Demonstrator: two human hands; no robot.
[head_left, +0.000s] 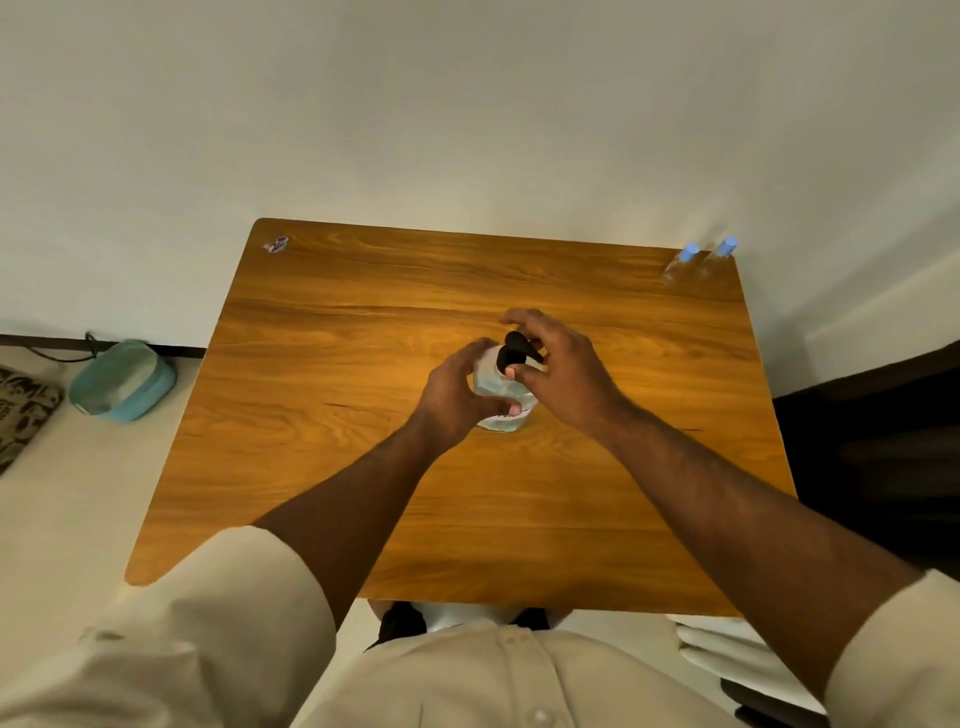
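The left hand (452, 400) grips the upright pump bottle (489, 382) low, and the right hand (563, 374) pinches the black pump (514, 347) on top.

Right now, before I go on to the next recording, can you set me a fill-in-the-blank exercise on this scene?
1. The left hand grips the clear pump bottle, which stands ____ on the table.
2. The right hand holds the bottle's ____ pump head.
3. At the table's far right corner stand ____ small bottles with blue caps.

Missing words: upright; black; two.
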